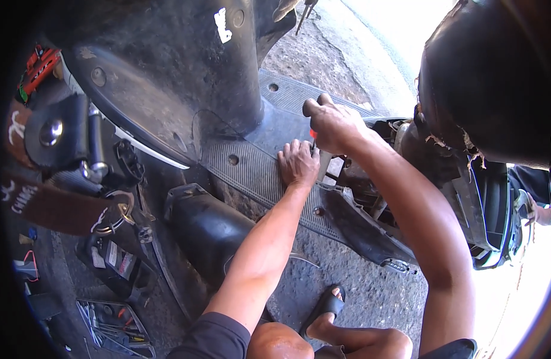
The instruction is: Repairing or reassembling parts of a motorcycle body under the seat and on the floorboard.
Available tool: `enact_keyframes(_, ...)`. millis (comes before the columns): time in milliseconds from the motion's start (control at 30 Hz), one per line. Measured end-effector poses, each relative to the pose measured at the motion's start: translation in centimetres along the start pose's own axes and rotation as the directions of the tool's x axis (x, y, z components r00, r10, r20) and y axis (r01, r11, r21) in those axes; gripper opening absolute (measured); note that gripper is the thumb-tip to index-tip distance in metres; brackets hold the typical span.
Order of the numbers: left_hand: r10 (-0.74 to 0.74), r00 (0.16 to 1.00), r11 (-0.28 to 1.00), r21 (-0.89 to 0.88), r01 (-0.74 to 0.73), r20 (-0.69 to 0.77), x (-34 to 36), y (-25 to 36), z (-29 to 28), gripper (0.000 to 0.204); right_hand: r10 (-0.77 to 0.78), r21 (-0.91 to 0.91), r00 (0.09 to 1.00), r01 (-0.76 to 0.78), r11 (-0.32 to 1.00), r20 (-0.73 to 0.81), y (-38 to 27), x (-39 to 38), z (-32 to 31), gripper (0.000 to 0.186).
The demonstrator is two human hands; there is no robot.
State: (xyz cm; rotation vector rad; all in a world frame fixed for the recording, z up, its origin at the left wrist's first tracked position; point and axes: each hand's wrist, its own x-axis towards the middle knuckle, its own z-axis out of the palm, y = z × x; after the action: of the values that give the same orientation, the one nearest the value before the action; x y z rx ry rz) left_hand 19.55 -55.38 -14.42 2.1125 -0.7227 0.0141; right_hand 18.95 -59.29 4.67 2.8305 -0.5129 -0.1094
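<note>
A person's right hand point(336, 125) is curled tightly around a red-handled tool point(313, 134), upright at the middle of a scooter's ribbed grey footboard point(254, 170). The left hand point(299, 164) rests palm down just left of it, fingers extended, grasping nothing. A black sandal point(328, 305) shows near.

Brown strap point(66, 214), left side: one short word in white capitals near its left end, slanting downward; partial white curved mark just above the word, another white squiggle by the metal ring point(111, 222). Upper brown piece point(19, 140) behind the black clasp: white curved logo-type mark. Black scooter panel point(168, 54), top: white blotchy marking point(223, 26), letter-like, can't make it out. Red object point(41, 67), upper left: dark characters, unclear. Small packs point(118, 261) in black tray: pale and reddish labels, print too small.
</note>
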Motion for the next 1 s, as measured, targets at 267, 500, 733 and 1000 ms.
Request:
enact_keyframes(267, 0.043, 0.998, 0.995, 0.093, -0.039, -0.043, 0.3, 0.0, 0.9, 0.023, 0.034, 0.010, 0.995, -0.035, 0.999, 0.095, 1.1, -0.9, -0.9, 0.039)
enact_keyframes(500, 0.107, 0.991, 0.990, 0.096, -0.100, -0.076, 0.2, 0.4, 1.7, 0.027, 0.095, 0.087, 0.972, -0.116, 0.990, 0.215, 1.6, -0.7, -2.0, 0.042)
enact_keyframes(733, 0.162, 0.986, 0.971, 0.182, -0.152, -0.040, 0.1, -0.4, 1.9, 0.031, 0.121, 0.227, 0.984, -0.148, 0.963, 0.128, 0.6, -0.4, -1.3, 0.047)
enact_keyframes(1000, 0.327, 0.932, 0.915, 0.298, -0.271, -0.156, 0.6, -4.5, 5.0, 0.032, 0.110, 0.302, 0.993, -0.090, 0.949, -0.051, -0.7, -0.1, 0.2, 0.018)
